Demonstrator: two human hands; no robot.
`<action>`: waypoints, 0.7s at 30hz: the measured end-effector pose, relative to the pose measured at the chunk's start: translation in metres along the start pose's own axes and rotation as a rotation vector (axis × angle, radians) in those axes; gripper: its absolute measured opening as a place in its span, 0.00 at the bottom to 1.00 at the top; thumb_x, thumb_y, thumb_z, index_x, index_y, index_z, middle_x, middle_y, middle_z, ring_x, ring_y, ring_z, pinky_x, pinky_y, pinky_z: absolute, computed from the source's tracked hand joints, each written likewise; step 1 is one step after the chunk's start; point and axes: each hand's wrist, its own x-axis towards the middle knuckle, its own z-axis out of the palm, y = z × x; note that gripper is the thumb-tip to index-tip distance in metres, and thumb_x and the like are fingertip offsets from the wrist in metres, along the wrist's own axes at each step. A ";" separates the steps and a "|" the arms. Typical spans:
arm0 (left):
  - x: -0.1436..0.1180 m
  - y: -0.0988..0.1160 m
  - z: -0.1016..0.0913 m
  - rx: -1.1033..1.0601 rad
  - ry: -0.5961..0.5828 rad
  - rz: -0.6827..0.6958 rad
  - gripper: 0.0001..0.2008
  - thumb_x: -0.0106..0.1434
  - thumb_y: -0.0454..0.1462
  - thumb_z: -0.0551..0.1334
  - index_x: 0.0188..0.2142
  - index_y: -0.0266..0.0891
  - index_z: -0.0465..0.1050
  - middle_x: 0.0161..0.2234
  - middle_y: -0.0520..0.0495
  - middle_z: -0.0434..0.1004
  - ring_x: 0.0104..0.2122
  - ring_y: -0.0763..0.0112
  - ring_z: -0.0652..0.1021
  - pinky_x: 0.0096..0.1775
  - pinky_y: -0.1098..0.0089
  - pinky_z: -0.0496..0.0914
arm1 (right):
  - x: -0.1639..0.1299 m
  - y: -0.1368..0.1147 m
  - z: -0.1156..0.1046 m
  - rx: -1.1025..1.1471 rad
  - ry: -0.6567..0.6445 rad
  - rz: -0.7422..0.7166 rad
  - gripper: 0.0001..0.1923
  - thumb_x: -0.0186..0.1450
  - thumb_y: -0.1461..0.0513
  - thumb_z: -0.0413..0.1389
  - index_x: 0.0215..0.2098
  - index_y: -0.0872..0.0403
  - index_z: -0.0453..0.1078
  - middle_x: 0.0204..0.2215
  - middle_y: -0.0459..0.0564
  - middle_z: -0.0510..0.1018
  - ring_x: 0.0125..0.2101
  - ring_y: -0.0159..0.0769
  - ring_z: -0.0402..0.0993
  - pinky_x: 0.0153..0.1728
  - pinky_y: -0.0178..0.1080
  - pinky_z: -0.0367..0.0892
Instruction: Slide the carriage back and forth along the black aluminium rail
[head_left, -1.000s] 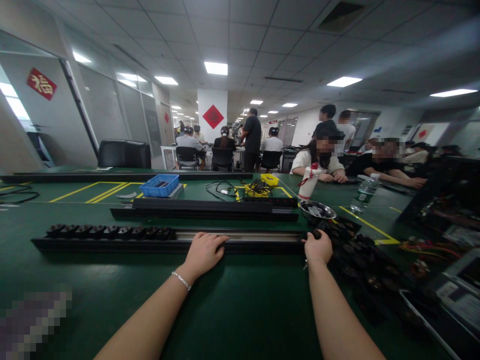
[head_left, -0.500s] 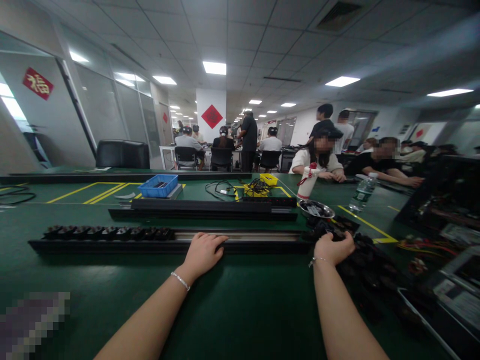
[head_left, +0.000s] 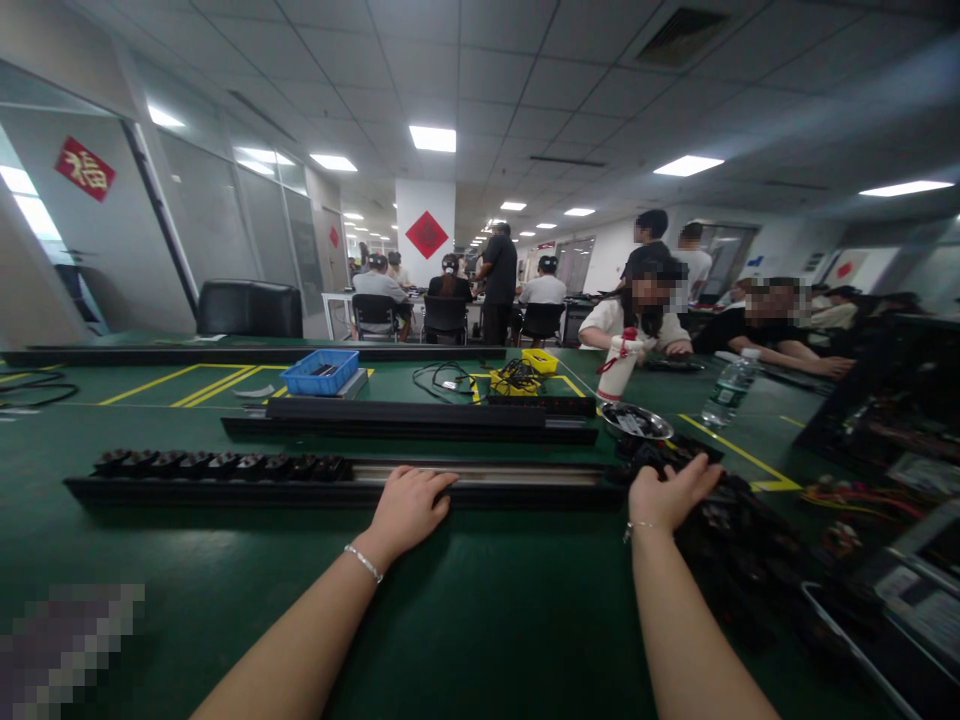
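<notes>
The long black channel rail lies across the green bench mat directly in front of you. A row of small black socket modules fills its left portion; the bare metal stretch from about mid-length to the right end holds none. By this reading, somewhat under half of the rail is populated and the rest is left to fill.

Your left hand rests palm down on the near edge of the rail at mid-length, fingers lightly curled over it and gripping nothing. Your right hand lies with fingers spread on the heap of loose black modules just off the rail's right end; whether it has closed on one cannot be told.

Behind the heap stands a shallow metal bowl, then a white cup with red trim and a clear water bottle. A second black rail runs parallel farther back, beyond it a blue plastic tray and a yellow bin of cables. Other people sit at the far tables.
</notes>
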 end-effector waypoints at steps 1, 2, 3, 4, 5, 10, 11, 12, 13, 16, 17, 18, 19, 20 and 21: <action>0.000 0.000 0.000 0.000 0.001 0.001 0.17 0.61 0.41 0.52 0.49 0.51 0.68 0.39 0.51 0.78 0.41 0.67 0.73 0.48 0.61 0.58 | -0.003 -0.003 0.002 -0.019 -0.016 -0.032 0.41 0.51 0.65 0.47 0.63 0.61 0.46 0.63 0.64 0.44 0.54 0.44 0.61 0.49 0.44 0.62; 0.000 0.000 0.000 0.001 0.002 0.004 0.17 0.61 0.41 0.52 0.49 0.51 0.68 0.39 0.51 0.78 0.40 0.67 0.73 0.48 0.61 0.58 | -0.007 -0.006 0.003 -0.051 -0.040 -0.078 0.38 0.52 0.64 0.47 0.62 0.61 0.50 0.62 0.63 0.48 0.53 0.44 0.62 0.50 0.44 0.61; 0.000 0.000 -0.001 0.003 0.005 0.008 0.17 0.62 0.42 0.51 0.49 0.51 0.68 0.39 0.50 0.78 0.40 0.67 0.73 0.48 0.61 0.58 | -0.011 -0.010 0.005 -0.092 -0.066 -0.143 0.35 0.52 0.64 0.46 0.60 0.61 0.55 0.60 0.62 0.54 0.54 0.44 0.60 0.52 0.46 0.58; 0.000 -0.001 0.000 0.004 0.008 0.012 0.17 0.63 0.43 0.51 0.49 0.50 0.68 0.40 0.50 0.78 0.40 0.67 0.73 0.48 0.60 0.58 | -0.016 -0.013 0.007 -0.123 -0.108 -0.222 0.31 0.54 0.64 0.45 0.57 0.61 0.60 0.58 0.61 0.59 0.55 0.44 0.58 0.53 0.46 0.56; 0.000 -0.001 0.000 0.004 0.011 0.017 0.17 0.63 0.43 0.50 0.49 0.50 0.68 0.40 0.50 0.77 0.40 0.67 0.73 0.47 0.60 0.58 | -0.022 -0.017 0.010 -0.146 -0.175 -0.303 0.29 0.55 0.63 0.44 0.55 0.61 0.63 0.56 0.60 0.63 0.55 0.43 0.58 0.54 0.45 0.54; -0.001 0.000 0.001 -0.015 0.028 0.025 0.17 0.65 0.45 0.47 0.48 0.50 0.69 0.40 0.50 0.77 0.40 0.68 0.73 0.47 0.62 0.60 | -0.044 -0.031 0.015 -0.341 -0.556 -0.512 0.21 0.59 0.60 0.44 0.47 0.51 0.71 0.50 0.50 0.72 0.53 0.40 0.61 0.55 0.47 0.49; -0.001 0.000 0.000 -0.013 0.041 0.014 0.17 0.65 0.46 0.47 0.47 0.49 0.70 0.39 0.50 0.77 0.40 0.67 0.73 0.47 0.62 0.60 | -0.046 -0.032 0.015 -0.377 -0.596 -0.504 0.19 0.59 0.60 0.44 0.44 0.49 0.72 0.48 0.48 0.73 0.52 0.39 0.62 0.55 0.48 0.48; 0.000 0.001 -0.001 -0.004 0.067 -0.006 0.17 0.64 0.46 0.48 0.45 0.47 0.71 0.39 0.49 0.77 0.41 0.66 0.73 0.47 0.62 0.60 | -0.047 -0.034 0.015 -0.403 -0.627 -0.496 0.19 0.60 0.60 0.43 0.42 0.48 0.73 0.47 0.47 0.74 0.51 0.39 0.63 0.55 0.48 0.47; 0.000 0.002 -0.004 0.013 0.107 -0.037 0.17 0.64 0.45 0.48 0.42 0.46 0.72 0.38 0.48 0.77 0.41 0.65 0.72 0.48 0.61 0.60 | -0.048 -0.035 0.015 -0.421 -0.646 -0.487 0.19 0.60 0.60 0.43 0.41 0.48 0.73 0.46 0.46 0.75 0.50 0.38 0.64 0.55 0.48 0.46; 0.001 -0.003 -0.012 0.088 0.284 -0.191 0.16 0.64 0.42 0.48 0.38 0.45 0.74 0.40 0.45 0.76 0.46 0.61 0.70 0.52 0.56 0.56 | -0.046 -0.036 0.013 -0.445 -0.668 -0.480 0.19 0.59 0.60 0.43 0.41 0.48 0.73 0.46 0.46 0.75 0.50 0.38 0.65 0.54 0.47 0.47; 0.001 -0.007 -0.014 0.112 0.338 -0.260 0.16 0.64 0.41 0.48 0.38 0.45 0.73 0.42 0.45 0.75 0.48 0.61 0.69 0.53 0.55 0.55 | -0.045 -0.036 0.013 -0.449 -0.670 -0.482 0.19 0.59 0.60 0.43 0.41 0.48 0.73 0.46 0.46 0.75 0.49 0.38 0.65 0.54 0.47 0.47; 0.001 -0.012 -0.015 0.141 0.380 -0.330 0.16 0.63 0.41 0.48 0.40 0.45 0.73 0.46 0.45 0.73 0.51 0.59 0.67 0.55 0.53 0.54 | -0.045 -0.037 0.013 -0.451 -0.669 -0.486 0.19 0.59 0.60 0.43 0.41 0.48 0.73 0.46 0.46 0.75 0.49 0.38 0.65 0.53 0.47 0.48; 0.000 -0.018 -0.016 0.176 0.409 -0.402 0.16 0.62 0.41 0.48 0.42 0.44 0.72 0.50 0.44 0.70 0.55 0.57 0.63 0.56 0.51 0.51 | -0.045 -0.037 0.013 -0.452 -0.667 -0.490 0.19 0.59 0.61 0.43 0.41 0.48 0.73 0.45 0.46 0.76 0.49 0.38 0.65 0.53 0.47 0.48; 0.000 -0.025 -0.015 0.210 0.420 -0.474 0.16 0.61 0.41 0.49 0.44 0.43 0.71 0.54 0.43 0.66 0.58 0.55 0.59 0.57 0.49 0.48 | -0.044 -0.037 0.012 -0.451 -0.664 -0.493 0.19 0.59 0.61 0.43 0.41 0.48 0.73 0.45 0.46 0.76 0.49 0.38 0.66 0.53 0.46 0.49; -0.001 -0.032 -0.014 0.235 0.413 -0.550 0.17 0.60 0.41 0.50 0.46 0.41 0.70 0.57 0.41 0.63 0.60 0.53 0.55 0.57 0.46 0.47 | -0.045 -0.037 0.012 -0.450 -0.660 -0.496 0.18 0.59 0.61 0.44 0.40 0.48 0.73 0.45 0.46 0.76 0.49 0.38 0.66 0.53 0.46 0.49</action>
